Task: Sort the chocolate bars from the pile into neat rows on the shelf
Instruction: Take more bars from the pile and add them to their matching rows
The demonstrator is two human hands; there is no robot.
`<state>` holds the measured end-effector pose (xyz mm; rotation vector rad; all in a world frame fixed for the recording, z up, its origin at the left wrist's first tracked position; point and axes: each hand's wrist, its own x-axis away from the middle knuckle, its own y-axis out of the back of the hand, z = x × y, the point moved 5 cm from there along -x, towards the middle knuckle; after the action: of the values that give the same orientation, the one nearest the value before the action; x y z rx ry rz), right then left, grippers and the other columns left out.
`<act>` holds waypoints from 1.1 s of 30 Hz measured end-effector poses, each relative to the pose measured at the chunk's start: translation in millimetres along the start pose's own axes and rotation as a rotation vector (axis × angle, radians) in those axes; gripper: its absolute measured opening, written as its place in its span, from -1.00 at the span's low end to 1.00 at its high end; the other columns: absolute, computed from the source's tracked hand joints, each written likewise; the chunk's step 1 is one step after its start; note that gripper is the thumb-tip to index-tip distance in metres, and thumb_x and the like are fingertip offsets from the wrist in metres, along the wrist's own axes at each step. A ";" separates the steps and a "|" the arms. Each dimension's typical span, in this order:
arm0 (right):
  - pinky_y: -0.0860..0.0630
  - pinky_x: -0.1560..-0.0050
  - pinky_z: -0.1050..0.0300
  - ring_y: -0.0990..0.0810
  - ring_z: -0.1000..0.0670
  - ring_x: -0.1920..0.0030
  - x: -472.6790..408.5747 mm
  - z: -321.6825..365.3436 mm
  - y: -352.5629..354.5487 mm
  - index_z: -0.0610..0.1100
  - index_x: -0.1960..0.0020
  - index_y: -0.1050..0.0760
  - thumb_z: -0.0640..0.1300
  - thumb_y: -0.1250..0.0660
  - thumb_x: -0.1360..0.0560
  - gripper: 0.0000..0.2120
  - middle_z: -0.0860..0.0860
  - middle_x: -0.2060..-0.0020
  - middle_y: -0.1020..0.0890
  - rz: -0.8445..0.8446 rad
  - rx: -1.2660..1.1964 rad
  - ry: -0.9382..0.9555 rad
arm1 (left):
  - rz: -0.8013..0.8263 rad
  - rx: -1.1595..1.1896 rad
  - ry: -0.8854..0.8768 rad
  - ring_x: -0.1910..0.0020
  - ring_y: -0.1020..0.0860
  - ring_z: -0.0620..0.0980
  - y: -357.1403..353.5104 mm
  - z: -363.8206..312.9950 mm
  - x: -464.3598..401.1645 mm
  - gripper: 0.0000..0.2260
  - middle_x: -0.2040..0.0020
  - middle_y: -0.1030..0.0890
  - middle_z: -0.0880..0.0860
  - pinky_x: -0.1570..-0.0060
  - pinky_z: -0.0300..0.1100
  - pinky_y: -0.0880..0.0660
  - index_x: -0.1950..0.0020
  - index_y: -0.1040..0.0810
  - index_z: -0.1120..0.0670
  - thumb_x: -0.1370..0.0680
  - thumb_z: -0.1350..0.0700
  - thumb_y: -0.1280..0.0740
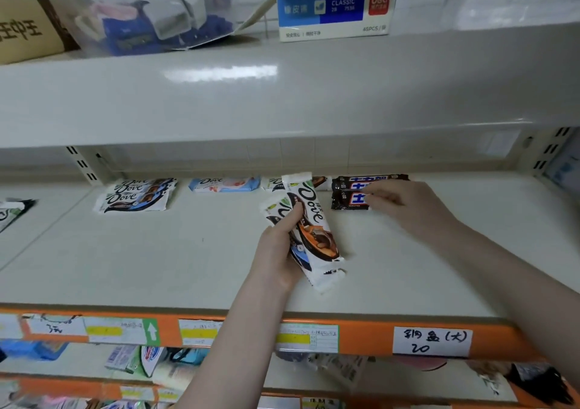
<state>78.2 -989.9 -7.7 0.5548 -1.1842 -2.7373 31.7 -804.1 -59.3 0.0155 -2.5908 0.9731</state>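
Shelf (pixel 125 261) of pale cream holds chocolate bars along its back edge. A pile of white Dove bars (pixel 136 196) lies at the back left, a light blue Dove bar (pixel 224 185) sits beside it, and two dark brown bars (pixel 348 192) with blue and white writing lie at the back right. The left hand (pixel 276 251) grips a bunch of white Dove bars (pixel 309 229), thumb curled over them. They cover part of another bar behind them. The right hand (pixel 405 207) reaches to the dark brown bars, its fingers touching the front one; how they are bent is too blurry to tell. Above, a blue Deli box (pixel 335 11) reads "CLASSIC" and "45PCS". The orange shelf edge (pixel 361 336) carries paper tags; a handwritten label (pixel 431 341) shows "20".
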 end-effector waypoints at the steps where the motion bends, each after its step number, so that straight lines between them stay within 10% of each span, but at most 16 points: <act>1: -0.50 0.04 0.03 -0.61 -0.02 0.19 3.4 9.7 -6.2 -0.02 0.05 -0.60 -0.07 -0.29 -0.49 -0.88 -0.04 0.25 -0.67 0.027 -0.053 -0.006 | -0.007 -0.002 -0.044 0.26 -0.63 0.04 3.3 -5.9 1.4 -0.76 0.10 -0.62 0.13 0.19 -0.11 -0.60 -0.12 -0.56 0.18 -0.50 0.12 -0.32; 13: -0.50 0.15 0.30 -0.63 0.17 0.17 14.6 67.6 -63.4 0.18 0.12 -0.53 -0.23 -0.39 -0.41 -0.72 0.05 0.18 -0.67 0.168 -0.412 -0.040 | 0.022 0.017 -0.080 -0.10 -0.57 0.23 27.1 -32.8 19.3 -0.59 -0.19 -0.56 0.31 -0.01 0.05 -0.57 -0.31 -0.44 0.31 -0.48 0.20 -0.30; 18: -0.42 0.14 0.41 -0.57 0.22 0.05 11.5 60.1 -58.0 0.15 0.06 -0.54 -0.17 -0.36 -0.45 -0.79 0.21 0.11 -0.62 0.127 -0.309 -0.059 | -0.067 -0.071 -0.093 0.33 -0.65 0.04 54.5 -55.3 22.4 -0.77 0.09 -0.66 0.18 0.32 -0.17 -0.60 -0.07 -0.59 0.24 -0.44 0.21 -0.41; 26: -0.20 0.03 0.61 -0.43 0.23 0.00 14.3 64.8 -68.0 0.08 -0.18 -0.49 -0.02 -0.47 -0.33 -0.57 0.24 0.03 -0.51 0.147 0.059 0.072 | -0.106 -0.065 0.020 0.47 -0.61 0.02 65.3 -55.7 23.4 -0.96 0.29 -0.67 0.14 0.44 -0.20 -0.57 0.10 -0.59 0.20 -0.47 0.26 -0.37; 33: -0.43 0.01 0.19 -0.61 -0.08 0.13 3.0 78.5 -66.3 -0.16 -0.03 -0.60 -0.11 -0.52 -0.28 -0.65 -0.01 0.15 -0.68 -0.055 0.437 0.461 | -0.094 0.021 0.089 0.51 -0.60 0.03 68.2 -54.3 20.6 -0.94 0.38 -0.65 0.14 0.49 -0.19 -0.56 0.16 -0.56 0.19 -0.50 0.22 -0.34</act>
<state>49.3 -891.3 -7.1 1.1990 -1.6392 -2.1941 21.3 -715.2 -57.7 0.0963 -2.4753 0.9459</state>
